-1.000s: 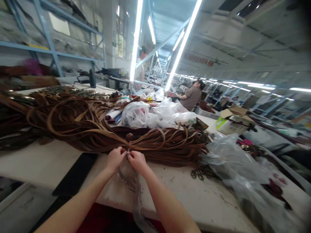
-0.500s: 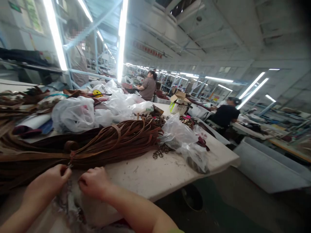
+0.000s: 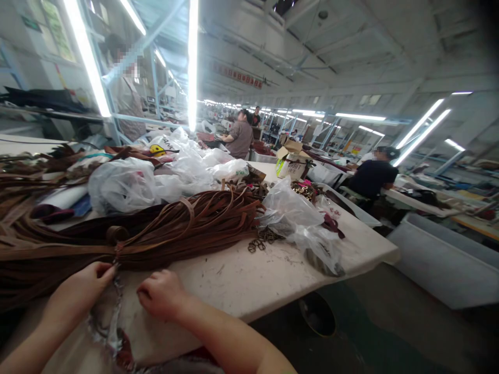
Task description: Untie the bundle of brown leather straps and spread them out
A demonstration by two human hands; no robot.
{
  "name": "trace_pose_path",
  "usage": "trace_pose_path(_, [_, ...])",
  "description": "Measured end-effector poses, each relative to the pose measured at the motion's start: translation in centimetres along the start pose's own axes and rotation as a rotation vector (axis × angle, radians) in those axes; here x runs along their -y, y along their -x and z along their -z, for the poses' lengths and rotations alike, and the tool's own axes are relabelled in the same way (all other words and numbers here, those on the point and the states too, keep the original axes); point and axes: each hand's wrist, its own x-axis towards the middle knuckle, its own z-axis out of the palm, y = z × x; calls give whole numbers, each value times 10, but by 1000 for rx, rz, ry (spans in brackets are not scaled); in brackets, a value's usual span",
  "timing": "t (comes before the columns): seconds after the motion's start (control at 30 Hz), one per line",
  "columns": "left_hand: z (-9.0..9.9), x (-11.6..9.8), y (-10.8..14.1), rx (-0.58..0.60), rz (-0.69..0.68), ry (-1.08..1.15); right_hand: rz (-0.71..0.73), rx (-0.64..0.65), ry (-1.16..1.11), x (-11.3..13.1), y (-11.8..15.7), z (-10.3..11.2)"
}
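A thick bundle of long brown straps [image 3: 202,228], leather-like, lies across the table in front of me. Reddish cord is tied round it near its middle. My left hand [image 3: 83,288] is closed in a pinch at the near side of the tie, on the top of a frayed whitish fabric strip [image 3: 114,324]. This strip hangs down over the table toward me. To its right, my right hand [image 3: 161,293] is curled shut just above the tabletop, apart from the strap bundle. Its fingertips are turned away, so whatever they hold is hidden.
Clear plastic bags [image 3: 122,184] are heaped behind the straps. Metal rings [image 3: 257,244] and another plastic bag [image 3: 286,210] lie to the right on the table [image 3: 234,288]. An open carton [image 3: 290,161] stands farther back. A pale bin [image 3: 440,259] is beyond the table's right edge. Several people work behind.
My right hand has moved slightly right, away from my left hand, which still pinches near the tie. More of the frayed strip shows between them. The view has shifted slightly.
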Motion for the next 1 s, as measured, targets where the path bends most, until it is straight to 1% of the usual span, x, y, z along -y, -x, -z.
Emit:
trace_pose_path(0.1, [-3, 6, -4, 36, -30, -2, -11, -17, -13, 0, -1, 1])
trace_pose_path(0.17, [-4, 9, -5, 31, -25, 5, -18, -29, -17, -1, -2, 3])
trace_pose_path(0.23, [-4, 8, -4, 22, -25, -40, -30, -45, -11, -2, -4, 4])
trace_pose_path(0.33, [-1, 4, 3, -65, -97, -165, -49, -58, -15, -2, -8, 5])
trace_pose_path(0.4, [0, 4, 8, -143, -122, -176, -57, -62, -44, 1, -10, 5])
trace_pose_path(0.47, [-1, 7, 13, -162, -81, -23, -75, -75, -92, 6, -13, 4])
trace_pose_path(0.6, [-12, 25, 14, -142, 54, 665, -124, -107, -224, 17, -23, 0])
trace_pose_path(0.67, [-18, 35, 13, -155, 88, 775, -127, -132, -281, 21, -31, -3])
trace_pose_path(0.77, [-26, 44, 12, -164, 102, 870, -115, -143, -325, 27, -45, -9])
trace_pose_path(0.9, [-30, 50, 15, -172, 68, 969, -122, -125, -322, 38, -63, -16])
trace_pose_path(1.0, [-32, 52, 14, -197, 38, 996, -157, -76, -292, 46, -77, -25])
